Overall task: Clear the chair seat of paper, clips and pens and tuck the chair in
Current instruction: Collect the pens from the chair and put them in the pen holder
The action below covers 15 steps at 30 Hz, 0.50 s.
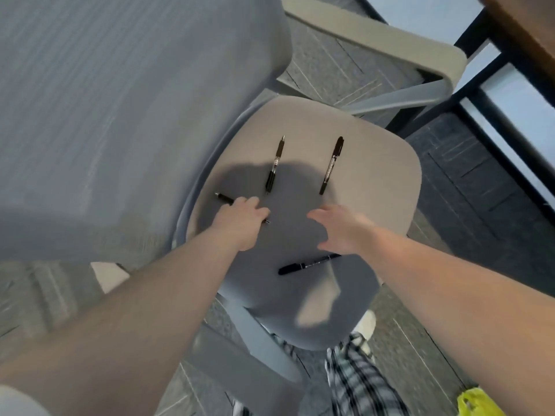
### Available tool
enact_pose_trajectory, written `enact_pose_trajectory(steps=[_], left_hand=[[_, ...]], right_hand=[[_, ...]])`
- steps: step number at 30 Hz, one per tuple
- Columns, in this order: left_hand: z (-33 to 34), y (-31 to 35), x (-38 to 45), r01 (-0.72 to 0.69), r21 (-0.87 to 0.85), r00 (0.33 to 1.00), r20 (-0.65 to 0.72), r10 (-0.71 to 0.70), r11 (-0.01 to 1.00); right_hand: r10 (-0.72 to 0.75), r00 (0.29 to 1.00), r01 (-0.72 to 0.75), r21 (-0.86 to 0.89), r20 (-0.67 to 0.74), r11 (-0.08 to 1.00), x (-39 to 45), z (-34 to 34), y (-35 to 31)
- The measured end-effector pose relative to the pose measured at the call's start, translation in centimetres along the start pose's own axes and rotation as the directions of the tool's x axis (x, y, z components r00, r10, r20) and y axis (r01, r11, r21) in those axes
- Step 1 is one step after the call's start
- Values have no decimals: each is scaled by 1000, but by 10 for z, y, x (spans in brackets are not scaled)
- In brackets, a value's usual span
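Observation:
A grey office chair seat (375, 175) carries several black pens. My left hand (243, 219) is closed over one pen (223, 199) at the seat's left side; the pen's two ends stick out from under the fingers. A clear-barrelled pen (274, 163) lies just beyond that hand. A black marker (332, 165) lies to its right. My right hand (339, 228) hovers open above the seat, fingers spread. A second black marker (309, 264) lies right below it, near the seat's front. No paper or clips are visible on the seat.
The chair's mesh backrest (120, 115) fills the left. A grey armrest (390, 37) curves at the top right. A dark desk frame (480, 94) and wooden desktop edge (522, 28) stand at the right. Grey carpet lies below, with a yellow-green object (477, 402) at bottom right.

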State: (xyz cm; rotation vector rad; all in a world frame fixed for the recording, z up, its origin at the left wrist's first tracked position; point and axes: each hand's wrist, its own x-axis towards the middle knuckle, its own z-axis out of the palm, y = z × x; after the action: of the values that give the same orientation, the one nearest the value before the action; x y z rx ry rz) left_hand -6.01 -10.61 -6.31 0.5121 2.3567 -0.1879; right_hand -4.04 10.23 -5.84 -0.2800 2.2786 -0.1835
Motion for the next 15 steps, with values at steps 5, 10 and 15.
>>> enact_pose_trajectory(steps=[5, 10, 15], left_hand=[[22, -5, 15, 37, 83, 996, -80, -30, 996], [39, -6, 28, 75, 64, 977, -204, -61, 995], [36, -5, 37, 92, 75, 973, -221, -73, 993]], right_hand=[[16, 1000, -16, -32, 11, 999, 8, 31, -4], [32, 999, -32, -57, -10, 998, 17, 52, -7], [-24, 997, 18, -82, -74, 996, 25, 55, -9]])
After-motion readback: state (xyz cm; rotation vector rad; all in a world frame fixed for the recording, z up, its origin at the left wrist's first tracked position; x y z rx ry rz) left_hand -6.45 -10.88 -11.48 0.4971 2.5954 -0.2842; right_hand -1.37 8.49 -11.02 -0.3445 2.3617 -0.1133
